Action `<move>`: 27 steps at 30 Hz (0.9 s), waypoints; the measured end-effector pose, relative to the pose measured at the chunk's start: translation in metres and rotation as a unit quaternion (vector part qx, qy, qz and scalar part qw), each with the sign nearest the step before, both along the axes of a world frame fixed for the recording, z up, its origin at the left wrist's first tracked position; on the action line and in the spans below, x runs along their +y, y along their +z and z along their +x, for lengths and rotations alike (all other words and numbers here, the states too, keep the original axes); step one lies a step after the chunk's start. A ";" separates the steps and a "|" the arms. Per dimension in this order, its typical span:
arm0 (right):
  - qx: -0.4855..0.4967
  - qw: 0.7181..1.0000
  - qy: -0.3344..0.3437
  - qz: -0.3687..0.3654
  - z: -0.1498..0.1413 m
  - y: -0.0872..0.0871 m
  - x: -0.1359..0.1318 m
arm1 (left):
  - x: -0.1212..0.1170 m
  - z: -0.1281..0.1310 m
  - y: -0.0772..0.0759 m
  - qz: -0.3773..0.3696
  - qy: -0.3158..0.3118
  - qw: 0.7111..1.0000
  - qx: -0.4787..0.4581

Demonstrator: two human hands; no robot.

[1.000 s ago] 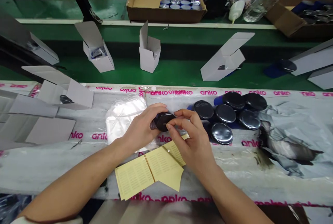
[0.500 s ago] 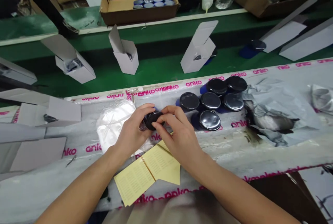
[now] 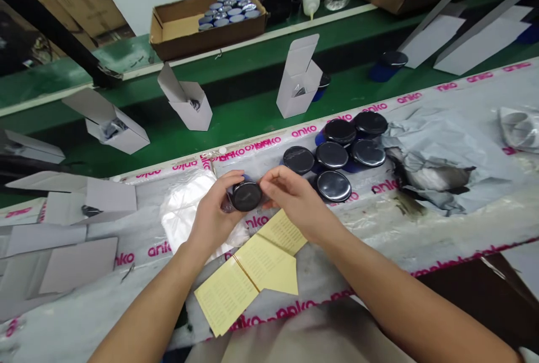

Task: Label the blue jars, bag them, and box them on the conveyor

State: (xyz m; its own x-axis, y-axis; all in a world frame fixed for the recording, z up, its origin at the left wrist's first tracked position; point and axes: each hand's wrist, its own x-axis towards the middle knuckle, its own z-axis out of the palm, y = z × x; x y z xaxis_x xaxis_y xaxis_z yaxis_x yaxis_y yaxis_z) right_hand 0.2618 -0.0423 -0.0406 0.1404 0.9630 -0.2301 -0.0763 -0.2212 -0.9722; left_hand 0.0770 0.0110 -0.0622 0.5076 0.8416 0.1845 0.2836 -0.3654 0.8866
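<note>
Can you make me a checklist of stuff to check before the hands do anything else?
1. Left hand gripping the dark-topped container: ok.
2. Container's top uncovered enough to see: ok, it faces the camera.
3. Right hand touching the container: cannot tell; the fingertips are right by its edge.
4. Whole container side visible: not ok, the left hand hides part of it.
5. Yellow sheets close by: ok, just in front of the hands.
6. White box across on the green surface open: ok, its flap is up.
</note>
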 end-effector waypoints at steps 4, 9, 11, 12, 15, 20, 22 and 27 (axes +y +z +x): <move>-0.086 0.992 0.046 0.074 0.002 0.001 -0.002 | 0.003 -0.003 0.007 -0.079 0.004 0.997 0.001; -0.331 0.920 0.146 0.153 -0.003 0.002 0.005 | 0.021 -0.032 0.045 -0.164 0.004 0.986 0.013; -0.373 0.903 0.123 0.176 -0.005 0.007 0.006 | 0.027 -0.043 0.060 -0.174 0.060 0.982 -0.040; -0.381 0.897 0.104 0.199 -0.007 0.012 0.006 | 0.029 -0.046 0.065 -0.173 0.090 0.978 -0.076; -0.336 0.905 0.065 0.252 -0.015 0.032 0.003 | 0.028 -0.045 0.071 -0.157 0.156 0.958 -0.182; -0.218 0.953 0.145 0.151 -0.038 0.053 0.015 | 0.017 -0.032 0.066 -0.109 0.194 0.934 -0.278; -0.222 0.949 0.154 0.161 -0.040 0.052 0.025 | 0.017 -0.033 0.065 -0.118 0.201 0.930 -0.283; -0.395 0.852 -0.048 0.339 -0.037 0.052 0.038 | 0.025 -0.040 0.062 -0.135 0.249 0.906 -0.314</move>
